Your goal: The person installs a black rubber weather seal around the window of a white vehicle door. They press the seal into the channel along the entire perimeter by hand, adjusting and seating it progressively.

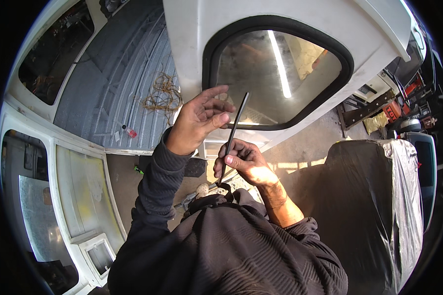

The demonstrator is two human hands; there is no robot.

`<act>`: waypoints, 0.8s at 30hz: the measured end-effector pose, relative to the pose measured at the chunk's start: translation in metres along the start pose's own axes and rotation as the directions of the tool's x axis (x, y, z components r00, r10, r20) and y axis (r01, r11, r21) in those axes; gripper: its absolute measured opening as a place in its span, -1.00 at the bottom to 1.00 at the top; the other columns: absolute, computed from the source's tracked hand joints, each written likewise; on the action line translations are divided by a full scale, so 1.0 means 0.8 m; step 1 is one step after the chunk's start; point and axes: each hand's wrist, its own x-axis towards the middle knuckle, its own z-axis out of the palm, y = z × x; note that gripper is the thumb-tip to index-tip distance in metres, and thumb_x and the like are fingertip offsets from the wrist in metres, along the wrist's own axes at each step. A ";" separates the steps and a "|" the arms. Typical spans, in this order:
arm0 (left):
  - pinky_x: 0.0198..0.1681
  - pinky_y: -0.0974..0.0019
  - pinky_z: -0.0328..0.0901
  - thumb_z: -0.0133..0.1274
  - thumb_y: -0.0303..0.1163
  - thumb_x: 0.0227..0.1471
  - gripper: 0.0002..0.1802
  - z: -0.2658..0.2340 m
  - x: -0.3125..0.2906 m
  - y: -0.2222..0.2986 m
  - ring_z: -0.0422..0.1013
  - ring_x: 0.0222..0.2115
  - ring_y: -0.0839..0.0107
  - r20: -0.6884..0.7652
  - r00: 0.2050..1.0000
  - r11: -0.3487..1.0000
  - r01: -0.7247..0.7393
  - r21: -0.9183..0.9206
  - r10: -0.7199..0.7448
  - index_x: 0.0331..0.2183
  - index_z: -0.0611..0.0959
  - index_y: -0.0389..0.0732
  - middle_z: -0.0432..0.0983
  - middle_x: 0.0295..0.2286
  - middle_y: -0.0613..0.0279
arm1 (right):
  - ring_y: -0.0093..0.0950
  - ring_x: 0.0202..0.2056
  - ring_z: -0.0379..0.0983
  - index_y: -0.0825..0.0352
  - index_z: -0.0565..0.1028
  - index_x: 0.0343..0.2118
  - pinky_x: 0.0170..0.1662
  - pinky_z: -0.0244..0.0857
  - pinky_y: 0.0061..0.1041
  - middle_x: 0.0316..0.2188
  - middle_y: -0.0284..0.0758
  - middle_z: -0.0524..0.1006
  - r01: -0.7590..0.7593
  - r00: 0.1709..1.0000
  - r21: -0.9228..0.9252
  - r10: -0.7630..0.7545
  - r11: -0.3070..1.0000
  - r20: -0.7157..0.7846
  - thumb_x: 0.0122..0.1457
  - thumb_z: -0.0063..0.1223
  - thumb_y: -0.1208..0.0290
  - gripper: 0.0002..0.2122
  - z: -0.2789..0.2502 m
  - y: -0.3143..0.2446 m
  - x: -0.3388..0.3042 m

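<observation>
A thin, dark narrow strip point(237, 119) is curving slightly, its upper end catching light and pointing between twelve and one o'clock, its lower end slanting between six and seven. It is crossing the view's centre, resting in the right hand's point(246, 161) grasp.

Reads as a vehicle workshop, judging by a white van body point(189, 49) with a rubber-edged window point(253, 64), a bare ridged metal floor point(155, 49) and tangled wire point(163, 93) on it. Includes, at right, a black-and-silver sheet point(359, 196) over something bulky, and clutter with a red box point(392, 111).
</observation>
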 end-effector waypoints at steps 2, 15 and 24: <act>-0.13 0.33 0.33 0.12 -0.35 0.01 -0.39 0.006 -0.017 -0.017 0.41 -0.25 0.41 0.018 0.998 0.995 0.051 0.082 -0.052 0.05 0.30 -0.36 0.45 -0.22 0.06 | -0.50 -0.33 0.46 0.45 0.40 -0.24 -0.18 0.34 -0.53 -0.41 -0.25 0.52 0.176 0.966 0.084 -0.156 0.981 -0.207 0.16 0.02 0.47 -0.82 0.012 0.010 0.001; -0.45 0.45 0.30 0.03 -0.50 0.02 -0.78 0.014 -0.064 -0.099 0.44 -0.53 0.50 -0.106 0.992 0.750 0.019 0.661 0.068 -0.25 0.61 -0.38 0.56 -0.52 0.14 | -0.50 -0.56 0.39 0.43 0.55 -0.42 -0.42 0.28 -0.50 -0.63 -0.23 0.49 -0.238 0.886 -0.749 -0.177 0.618 -0.428 0.09 0.12 0.25 -0.73 -0.030 -0.019 -0.074; -0.32 0.31 0.38 0.12 -0.50 -0.11 -0.74 0.049 -0.009 -0.016 0.52 -0.40 0.18 0.382 0.924 0.467 -0.342 0.815 0.010 -0.27 0.61 -0.34 0.56 -0.43 -0.07 | -0.27 -0.33 0.45 0.37 0.51 -0.26 -0.27 0.34 -0.37 -0.36 -0.23 0.54 -0.088 0.816 -0.992 -0.564 0.092 -0.125 -0.04 0.18 0.46 -0.75 -0.019 -0.014 -0.069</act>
